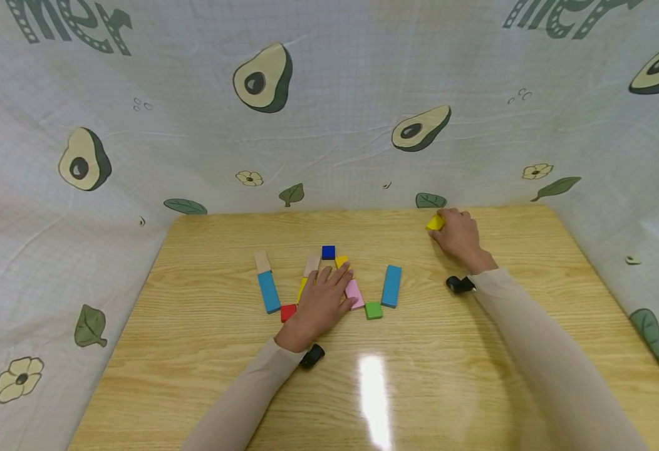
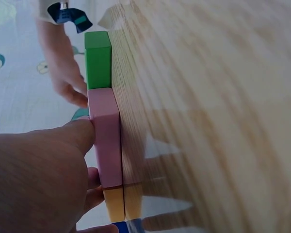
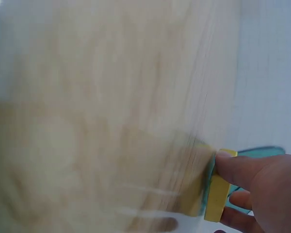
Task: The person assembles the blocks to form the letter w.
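My right hand pinches a yellow block between thumb and fingers near the table's back edge. In the right wrist view the thumb lies across that yellow block. My left hand reaches over the middle of a zigzag row of flat blocks, fingers loosely extended. Its thumb is right at the pink block, between a green block and an orange one. A dark blue block tops the peak. Under the left hand, a second yellow block is partly hidden.
Left of the left hand run a red block, a light blue block and a tan block. Another light blue block stands right of the green one. A patterned cloth hangs behind the wooden table.
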Motion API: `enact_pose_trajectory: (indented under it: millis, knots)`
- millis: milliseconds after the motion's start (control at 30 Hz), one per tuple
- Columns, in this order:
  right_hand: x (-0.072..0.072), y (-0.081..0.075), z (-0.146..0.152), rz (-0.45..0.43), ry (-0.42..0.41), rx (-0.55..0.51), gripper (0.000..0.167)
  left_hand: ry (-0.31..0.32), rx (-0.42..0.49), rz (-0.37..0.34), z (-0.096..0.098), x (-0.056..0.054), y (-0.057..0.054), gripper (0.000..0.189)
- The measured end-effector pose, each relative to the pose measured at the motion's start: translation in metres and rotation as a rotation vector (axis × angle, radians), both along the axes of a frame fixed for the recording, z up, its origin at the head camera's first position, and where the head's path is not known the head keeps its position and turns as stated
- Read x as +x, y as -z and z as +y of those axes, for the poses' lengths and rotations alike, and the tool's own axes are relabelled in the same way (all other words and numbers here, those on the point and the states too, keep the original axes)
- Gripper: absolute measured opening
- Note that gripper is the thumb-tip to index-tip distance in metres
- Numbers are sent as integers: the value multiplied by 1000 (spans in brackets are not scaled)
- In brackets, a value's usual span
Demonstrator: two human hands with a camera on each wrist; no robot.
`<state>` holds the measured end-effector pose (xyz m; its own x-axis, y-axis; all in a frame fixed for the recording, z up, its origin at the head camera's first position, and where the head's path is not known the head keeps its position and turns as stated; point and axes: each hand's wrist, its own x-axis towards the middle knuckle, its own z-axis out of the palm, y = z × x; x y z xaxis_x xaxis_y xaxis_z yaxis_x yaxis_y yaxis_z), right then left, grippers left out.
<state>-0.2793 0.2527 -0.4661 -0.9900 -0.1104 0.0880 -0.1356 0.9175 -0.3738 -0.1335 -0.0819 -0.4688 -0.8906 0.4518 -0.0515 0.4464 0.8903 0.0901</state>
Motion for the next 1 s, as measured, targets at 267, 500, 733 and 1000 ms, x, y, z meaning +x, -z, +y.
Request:
enact_pose_trajectory:
  millis: [267,500,733,1000]
  knots:
    - [20,-1,-16,34,-62,-35,58,2,2,0,1,0,0,63]
    - [42,-4,-30,35,-131,-49,57,3,-1,0,1,0,0,62]
    - [56,-5,-38,8,-172,-78,56,1,0,-3,1,0,-1,62]
    - [66,-5,-48,6,-224,-96,55,-8,10,-16,1,0,-2,62]
